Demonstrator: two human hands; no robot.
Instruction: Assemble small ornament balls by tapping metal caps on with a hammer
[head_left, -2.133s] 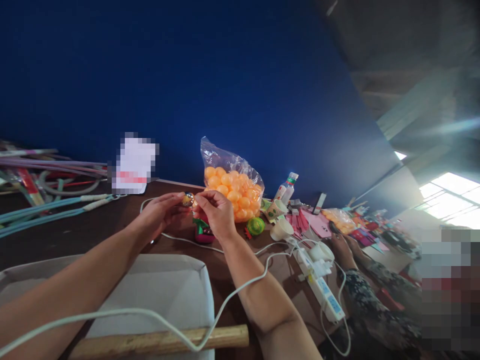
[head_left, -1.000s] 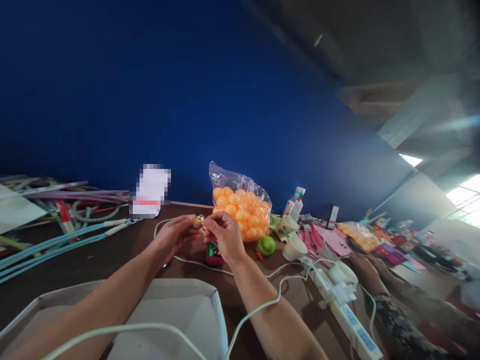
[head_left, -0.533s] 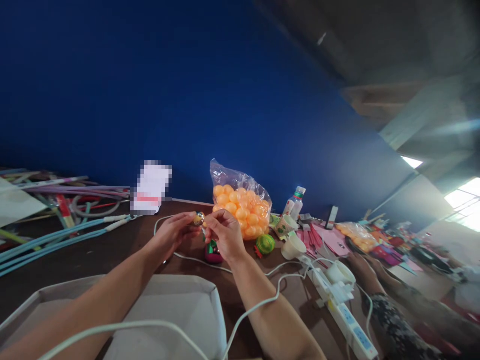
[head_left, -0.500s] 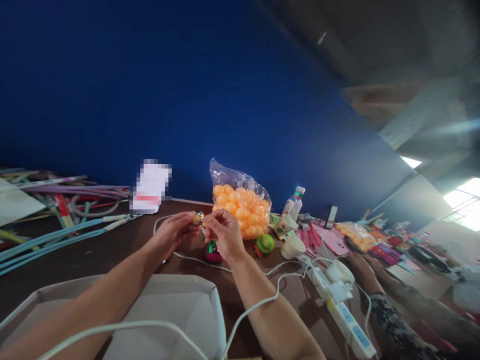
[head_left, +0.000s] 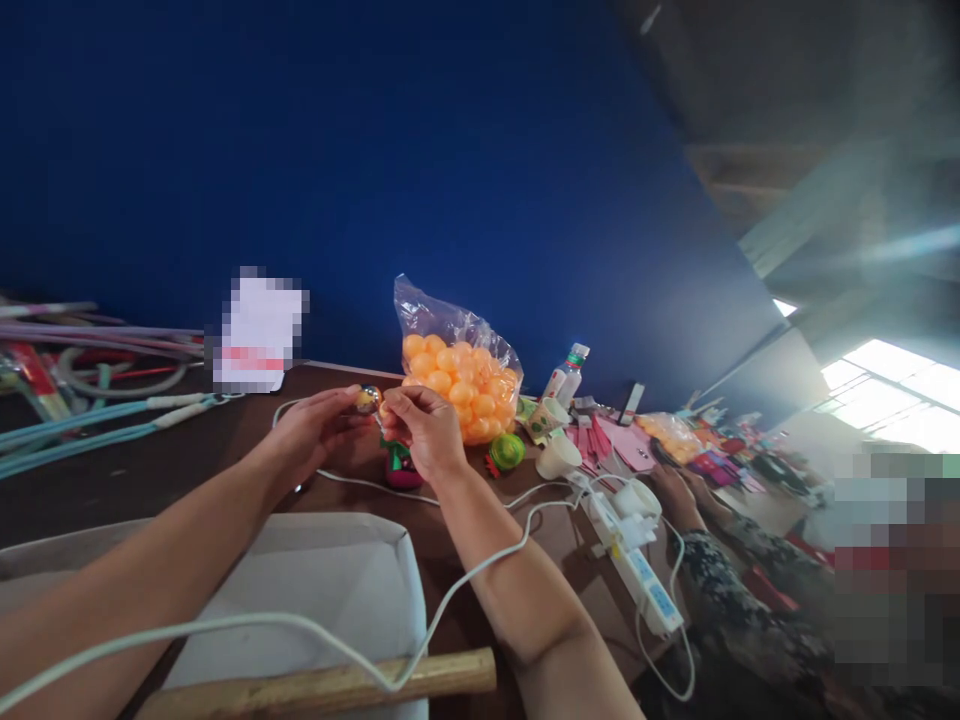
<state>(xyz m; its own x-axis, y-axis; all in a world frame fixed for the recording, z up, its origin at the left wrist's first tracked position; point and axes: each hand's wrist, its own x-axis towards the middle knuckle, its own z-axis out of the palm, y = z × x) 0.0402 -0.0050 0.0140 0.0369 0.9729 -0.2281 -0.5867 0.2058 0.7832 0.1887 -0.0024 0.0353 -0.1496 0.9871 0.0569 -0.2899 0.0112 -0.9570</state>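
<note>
My left hand (head_left: 319,432) holds a small shiny metallic ball (head_left: 367,399) between its fingertips, above the brown table. Close beside it, my right hand (head_left: 429,425) is closed in a pinch near the ball. Whatever sits between those right fingertips is too small to make out. Below the hands lies a dark red and green object (head_left: 403,472), partly covered by my right hand. A clear plastic bag of orange balls (head_left: 465,385) stands just behind, and a green-yellow round toy (head_left: 506,452) rests to its right.
A pale box (head_left: 315,590) and a wooden stick (head_left: 457,672) are in front. A white cable crosses my right forearm to a power strip (head_left: 641,570). Blue cords (head_left: 90,430) lie left of a propped phone (head_left: 255,330). At right, another person's hands (head_left: 679,495) rest near pink pieces (head_left: 592,440).
The view has shifted, so everything sits further left and higher, and the wooden stick shows at the bottom. Both hands stay together at the shiny ball.
</note>
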